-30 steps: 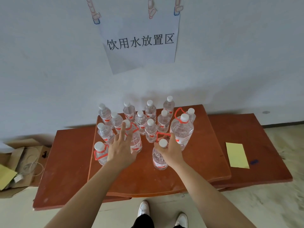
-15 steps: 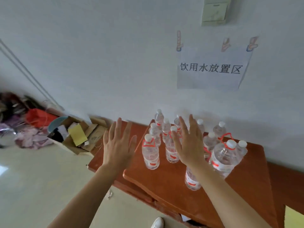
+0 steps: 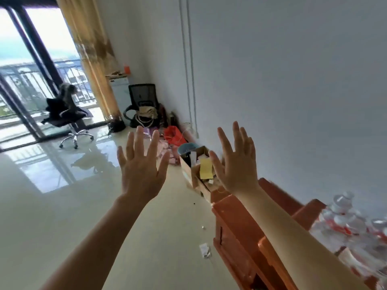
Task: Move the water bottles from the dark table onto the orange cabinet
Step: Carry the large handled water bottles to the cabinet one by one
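Blurred bottles point(image 3: 343, 222) stand on the orange cabinet point(image 3: 230, 227), below and to the right of the right hand point(image 3: 238, 166). Both hands are up with fingers spread wide, holding nothing. The left hand point(image 3: 142, 170) hovers beside the right, over the glossy floor point(image 3: 52, 206). A cardboard box point(image 3: 188, 168) sits just beyond the right hand.

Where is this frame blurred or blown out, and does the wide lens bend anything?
Head view: water bottles at the right edge smeared by motion blur, labels unreadable; head view: balcony window blown out, throwing a glare patch on the glossy floor; head view: wall conduit looks slightly bowed by the lens; left hand and right hand, both open, fairly sharp.
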The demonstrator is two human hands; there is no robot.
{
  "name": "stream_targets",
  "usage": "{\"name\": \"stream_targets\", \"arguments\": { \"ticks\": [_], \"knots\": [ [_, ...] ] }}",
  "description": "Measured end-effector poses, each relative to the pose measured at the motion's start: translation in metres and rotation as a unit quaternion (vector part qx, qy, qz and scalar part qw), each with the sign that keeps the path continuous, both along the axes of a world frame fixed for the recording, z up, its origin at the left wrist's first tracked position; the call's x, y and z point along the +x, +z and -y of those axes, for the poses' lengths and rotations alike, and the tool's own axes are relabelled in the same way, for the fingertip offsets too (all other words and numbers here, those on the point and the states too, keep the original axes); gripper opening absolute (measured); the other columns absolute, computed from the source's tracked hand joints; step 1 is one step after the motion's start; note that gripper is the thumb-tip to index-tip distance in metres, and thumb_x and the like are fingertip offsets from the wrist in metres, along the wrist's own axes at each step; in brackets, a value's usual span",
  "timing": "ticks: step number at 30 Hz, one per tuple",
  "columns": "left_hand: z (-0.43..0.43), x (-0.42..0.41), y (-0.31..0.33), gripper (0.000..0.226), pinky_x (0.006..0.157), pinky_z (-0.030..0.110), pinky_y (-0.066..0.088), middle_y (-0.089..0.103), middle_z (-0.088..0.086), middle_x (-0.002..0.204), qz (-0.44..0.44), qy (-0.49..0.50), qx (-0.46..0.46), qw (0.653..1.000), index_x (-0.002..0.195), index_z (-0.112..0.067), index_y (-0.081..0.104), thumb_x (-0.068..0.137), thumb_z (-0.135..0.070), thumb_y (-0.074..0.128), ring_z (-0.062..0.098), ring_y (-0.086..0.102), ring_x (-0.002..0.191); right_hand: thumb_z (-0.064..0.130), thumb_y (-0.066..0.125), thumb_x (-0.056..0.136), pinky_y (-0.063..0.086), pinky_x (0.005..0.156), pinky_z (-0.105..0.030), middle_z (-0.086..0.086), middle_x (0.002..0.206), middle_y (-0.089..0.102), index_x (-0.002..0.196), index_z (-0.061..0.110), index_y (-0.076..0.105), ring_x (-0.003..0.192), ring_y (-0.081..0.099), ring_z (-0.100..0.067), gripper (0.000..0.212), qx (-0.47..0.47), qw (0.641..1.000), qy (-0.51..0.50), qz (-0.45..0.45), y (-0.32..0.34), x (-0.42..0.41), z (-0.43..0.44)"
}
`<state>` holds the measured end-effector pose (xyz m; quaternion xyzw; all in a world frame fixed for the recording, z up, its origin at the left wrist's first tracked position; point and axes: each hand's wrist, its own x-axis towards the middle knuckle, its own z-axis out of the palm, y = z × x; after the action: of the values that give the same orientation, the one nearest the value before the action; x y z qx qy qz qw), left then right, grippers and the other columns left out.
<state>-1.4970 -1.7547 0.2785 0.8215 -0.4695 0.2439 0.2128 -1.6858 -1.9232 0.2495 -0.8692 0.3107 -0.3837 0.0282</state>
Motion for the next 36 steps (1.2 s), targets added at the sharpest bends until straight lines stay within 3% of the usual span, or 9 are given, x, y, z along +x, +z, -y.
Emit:
{"name": "stream_targets", "arguments": {
  "ticks": [5,9,14,21,27,30,34,36],
  "knots": [
    [-0.132,0.153,0.029,0.065,0.116,0.066,0.017,0.014,0.016,0.165,0.037,0.125,-0.035,0.991,0.156,-0.022,0.03,0.101,-0.057,0.023,0.036,0.01,0.152,0.057,0.037,0.103,0.011,0.125,-0.057,-0.008,0.171,-0.006,0.163,0.031,0.012,0.157,-0.004,-0.029,0.07,-0.026,0.995,0.096,0.022,0.03,0.197,-0.089],
    [-0.258,0.267,0.056,0.065,0.116,0.067,0.016,0.01,0.015,0.166,0.063,0.246,-0.046,0.966,0.158,-0.023,0.025,0.102,-0.056,0.025,0.036,0.009,0.153,0.061,0.034,0.102,0.013,0.124,-0.059,-0.012,0.171,-0.001,0.163,0.026,0.017,0.157,0.002,-0.033,0.072,-0.054,0.975,0.211,0.032,0.057,0.36,-0.185],
    [-0.369,0.354,0.066,0.067,0.117,0.066,0.013,0.005,0.012,0.167,0.089,0.363,-0.052,0.926,0.159,-0.026,0.019,0.101,-0.059,0.026,0.033,0.006,0.153,0.06,0.039,0.101,0.006,0.125,-0.054,-0.013,0.17,-0.005,0.163,0.025,0.013,0.157,0.0,-0.032,0.076,-0.071,0.942,0.322,0.056,0.068,0.5,-0.279],
    [-0.484,0.467,0.044,0.071,0.116,0.068,0.014,0.006,0.014,0.167,0.08,0.491,-0.042,0.866,0.159,-0.025,0.022,0.1,-0.064,0.013,0.036,0.008,0.153,0.058,0.046,0.1,0.013,0.124,-0.057,-0.015,0.17,0.001,0.162,0.023,0.02,0.157,0.003,-0.032,0.076,-0.079,0.877,0.468,0.074,0.043,0.697,-0.392],
    [-0.56,0.59,0.052,0.066,0.116,0.069,0.012,0.001,0.013,0.167,0.041,0.592,-0.009,0.805,0.159,-0.028,0.016,0.101,-0.06,0.019,0.034,0.006,0.153,0.061,0.043,0.1,0.012,0.125,-0.056,-0.016,0.17,0.0,0.163,0.024,0.017,0.157,0.002,-0.033,0.077,-0.064,0.816,0.57,0.074,0.063,0.882,-0.482],
    [-0.602,0.635,0.062,0.065,0.113,0.069,0.014,0.004,0.015,0.167,0.062,0.633,0.01,0.771,0.159,-0.026,0.02,0.101,-0.057,0.022,0.035,0.01,0.153,0.063,0.04,0.099,0.01,0.126,-0.054,-0.015,0.17,-0.001,0.163,0.027,0.015,0.157,0.003,-0.033,0.077,-0.059,0.776,0.624,0.067,0.08,0.961,-0.542],
    [-0.674,0.679,0.063,0.065,0.113,0.069,0.016,0.006,0.016,0.166,0.054,0.697,0.017,0.715,0.158,-0.024,0.023,0.101,-0.056,0.025,0.035,0.012,0.152,0.064,0.041,0.099,0.01,0.126,-0.055,-0.013,0.17,-0.005,0.163,0.028,0.012,0.157,0.001,-0.033,0.08,-0.051,0.72,0.69,0.053,0.086,1.041,-0.638],
    [-0.692,0.684,0.061,0.064,0.113,0.07,0.018,0.01,0.017,0.165,0.066,0.701,0.019,0.71,0.157,-0.024,0.025,0.101,-0.055,0.028,0.035,0.012,0.151,0.063,0.047,0.098,0.005,0.126,-0.053,-0.012,0.17,-0.008,0.163,0.028,0.011,0.157,-0.001,-0.032,0.082,-0.058,0.71,0.698,0.069,0.082,1.053,-0.663]
  ]
}}
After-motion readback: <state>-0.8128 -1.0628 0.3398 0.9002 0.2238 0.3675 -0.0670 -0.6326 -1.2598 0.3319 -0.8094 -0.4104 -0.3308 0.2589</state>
